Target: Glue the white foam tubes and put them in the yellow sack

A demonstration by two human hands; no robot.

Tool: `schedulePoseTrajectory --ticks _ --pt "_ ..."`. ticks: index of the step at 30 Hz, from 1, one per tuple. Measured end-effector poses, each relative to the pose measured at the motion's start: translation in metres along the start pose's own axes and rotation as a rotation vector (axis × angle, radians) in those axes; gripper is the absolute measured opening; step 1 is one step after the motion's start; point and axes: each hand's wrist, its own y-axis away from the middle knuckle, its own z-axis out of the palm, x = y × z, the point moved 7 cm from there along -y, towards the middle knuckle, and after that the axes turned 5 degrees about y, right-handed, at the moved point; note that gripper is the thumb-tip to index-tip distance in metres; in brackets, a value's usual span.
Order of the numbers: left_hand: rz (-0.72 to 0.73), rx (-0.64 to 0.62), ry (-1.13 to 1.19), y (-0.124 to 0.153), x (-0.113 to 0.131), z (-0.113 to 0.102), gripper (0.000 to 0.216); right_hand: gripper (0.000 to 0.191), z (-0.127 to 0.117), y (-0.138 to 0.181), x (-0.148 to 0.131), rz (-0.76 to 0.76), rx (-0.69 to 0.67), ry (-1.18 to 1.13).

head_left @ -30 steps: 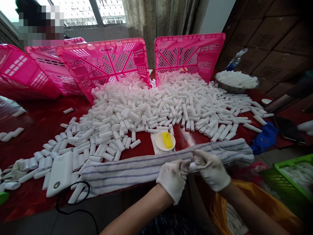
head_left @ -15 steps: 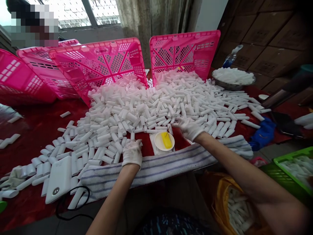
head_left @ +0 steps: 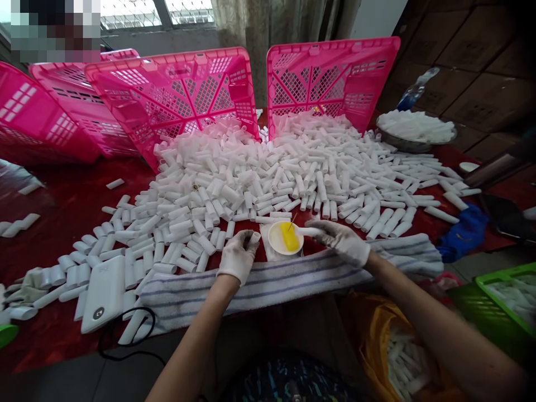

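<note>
My left hand [head_left: 238,257], in a white glove, pinches a short white tube [head_left: 254,238], mostly hidden by the fingers. On the other side of a small white bowl [head_left: 274,249], my gloved right hand [head_left: 345,242] grips a longer white tube [head_left: 309,231] between thumb and fingers. That tube's free end reaches over the bowl's right rim. A yellow block [head_left: 289,237] with a thin stick [head_left: 293,220] standing up from it sits in the bowl. Under the bowl lies a white pad [head_left: 263,230]. Behind both hands spreads a large heap of white tubes [head_left: 251,184].
A striped towel [head_left: 288,285] runs along the table's front edge. Pink crates [head_left: 176,84] stand tilted behind the heap. A power bank [head_left: 103,290] with a black cable lies left. A metal basin [head_left: 404,144] of tubes stands right; an orange bag [head_left: 368,340] and green crate [head_left: 469,304] are below.
My right hand has come from the heap's edge toward the bowl with a white tube in its grip. My left hand has shifted right, nearer the bowl, now showing a tube. The view has tilted slightly.
</note>
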Motion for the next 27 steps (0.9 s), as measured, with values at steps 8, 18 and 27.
schedulePoseTrajectory --ticks 8,18,27 --pt "-0.197 -0.040 0.408 0.003 -0.019 0.019 0.034 0.036 0.033 -0.023 0.028 0.104 0.128 -0.198" --pt "-0.055 -0.020 0.314 0.005 -0.001 0.015 0.030 0.036 0.041 -0.004 0.028 -0.049 0.148 -0.120" --pt "-0.031 -0.047 0.456 0.008 0.006 0.015 0.028 0.036 0.040 0.001 0.024 0.027 0.113 -0.048"
